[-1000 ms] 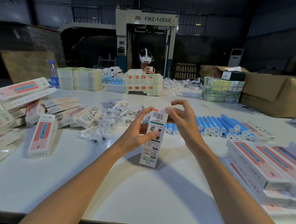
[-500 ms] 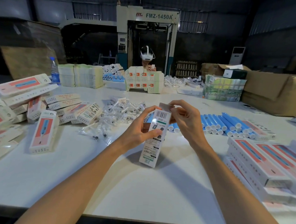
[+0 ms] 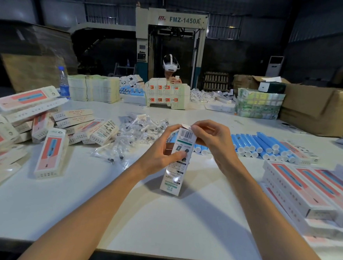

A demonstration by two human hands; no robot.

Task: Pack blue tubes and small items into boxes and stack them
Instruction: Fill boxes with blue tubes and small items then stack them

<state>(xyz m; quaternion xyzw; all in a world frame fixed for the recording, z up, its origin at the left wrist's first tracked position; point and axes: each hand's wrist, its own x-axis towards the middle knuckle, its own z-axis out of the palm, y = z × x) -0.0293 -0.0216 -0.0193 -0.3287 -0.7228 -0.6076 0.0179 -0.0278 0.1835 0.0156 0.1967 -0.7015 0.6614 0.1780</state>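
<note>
Right hand has shifted onto the top flap, pinching it. Left hand grips the box mid-body, tilted above the table, just before the blue tubes. Risk: a skewed push creases the flap, leaving it untucked.

Left hand grips tall white printed cardboard box upright over white table; right hand pinches its top flap. Blue plastic tubes lie behind.
</note>
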